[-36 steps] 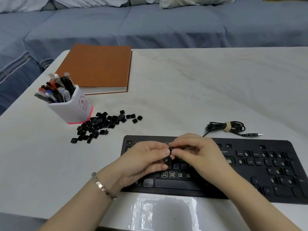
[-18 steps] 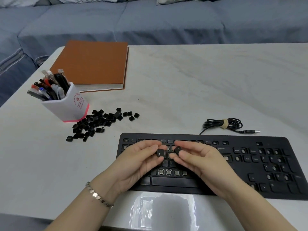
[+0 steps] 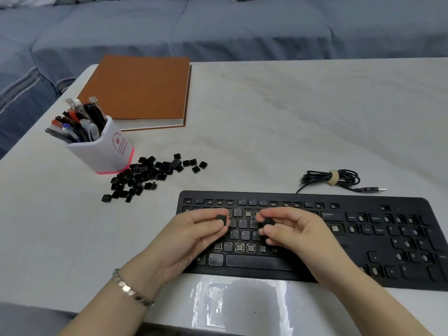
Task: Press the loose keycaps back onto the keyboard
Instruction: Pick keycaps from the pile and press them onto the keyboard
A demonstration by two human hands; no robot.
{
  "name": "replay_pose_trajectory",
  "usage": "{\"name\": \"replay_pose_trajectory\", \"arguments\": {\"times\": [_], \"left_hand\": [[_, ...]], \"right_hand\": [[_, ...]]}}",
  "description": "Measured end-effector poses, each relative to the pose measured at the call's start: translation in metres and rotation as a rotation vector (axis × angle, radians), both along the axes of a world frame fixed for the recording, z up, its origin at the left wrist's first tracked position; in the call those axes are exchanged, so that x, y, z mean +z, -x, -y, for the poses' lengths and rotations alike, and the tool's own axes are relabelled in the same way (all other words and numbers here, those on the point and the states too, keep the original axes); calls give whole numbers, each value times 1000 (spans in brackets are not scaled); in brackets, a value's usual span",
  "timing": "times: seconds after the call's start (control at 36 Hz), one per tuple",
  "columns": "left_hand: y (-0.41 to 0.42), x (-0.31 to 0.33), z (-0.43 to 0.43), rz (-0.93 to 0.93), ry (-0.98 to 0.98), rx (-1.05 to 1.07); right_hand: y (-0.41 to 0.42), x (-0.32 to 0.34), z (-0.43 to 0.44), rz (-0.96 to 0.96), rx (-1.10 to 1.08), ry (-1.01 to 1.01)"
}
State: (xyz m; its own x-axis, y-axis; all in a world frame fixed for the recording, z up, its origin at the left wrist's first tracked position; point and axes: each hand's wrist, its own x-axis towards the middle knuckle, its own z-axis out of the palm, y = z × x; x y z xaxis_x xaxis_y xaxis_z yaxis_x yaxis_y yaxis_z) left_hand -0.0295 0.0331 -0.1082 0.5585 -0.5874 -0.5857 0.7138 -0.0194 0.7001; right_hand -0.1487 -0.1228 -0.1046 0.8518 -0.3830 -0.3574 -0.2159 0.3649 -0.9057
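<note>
Keyboard (image 3: 356, 253) lies on the desk (image 3: 291, 117) with many bare key spots. The left hand (image 3: 194, 236) pinches a small black key (image 3: 222, 218) above it. The right hand (image 3: 298, 234) pinches a second key (image 3: 268, 223) close by. A pile of loose keys (image 3: 150, 175) sits on the desk next to the pen cup (image 3: 106, 151)

A home living room. A wide blue fabric sofa (image 3: 218, 27) runs just behind the pale marble-patterned desk (image 3: 291, 117). A white pen holder full of pens (image 3: 101, 146) and an orange hardcover notebook (image 3: 138, 90) sit there.
</note>
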Motion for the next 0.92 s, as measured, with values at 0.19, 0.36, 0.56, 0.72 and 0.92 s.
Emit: {"name": "replay_pose_trajectory", "arguments": {"times": [0.19, 0.36, 0.56, 0.72, 0.92], "left_hand": [[-2, 2, -14, 352, -260, -111], [-6, -2, -17, 570, -373, -110], [0, -6, -14, 560, -283, -91], [3, -8, -11, 546, -248, -94], [3, -18, -14, 767, -348, 97]], "right_hand": [[-3, -9, 2, -140, 92, 251], [-9, -16, -5, -75, 177, 504], [-22, -21, -26, 28, 244, 783], [-28, -19, -31, 100, 234, 894], [-23, -24, -25, 83, 208, 996]]}}
